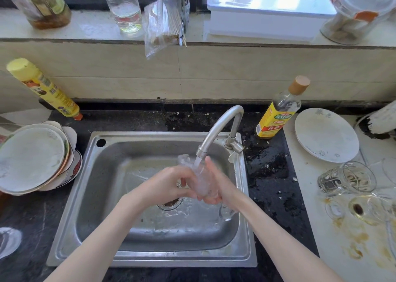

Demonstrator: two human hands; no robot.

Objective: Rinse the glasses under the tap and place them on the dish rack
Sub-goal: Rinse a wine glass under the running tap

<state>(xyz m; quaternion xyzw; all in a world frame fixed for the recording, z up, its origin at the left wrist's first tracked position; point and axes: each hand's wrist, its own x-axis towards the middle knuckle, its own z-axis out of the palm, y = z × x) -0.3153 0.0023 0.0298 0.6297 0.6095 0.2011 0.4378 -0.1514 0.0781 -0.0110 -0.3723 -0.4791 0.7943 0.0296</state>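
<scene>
Glass in hand: I held one clear glass over the sink, right under the tap, with the water running onto it.
Left hand: my left hand was curled around the left side of the glass.
Right hand: my right hand was pressed on its right side with the fingers mostly straight and the palm cupped below, so the glass sat between both hands.
Handling: I judged it light, stiff and fragile, and very slippery when wet; a hit on the steel could break it.
Where to hold: I thought the best was around the body, with support under the base, not at the thin rim.
Other glasses: dirty glasses lay on the stained desk at the right, one on its side.
Dish rack: I could not see it clearly; plates stood at the left.
</scene>
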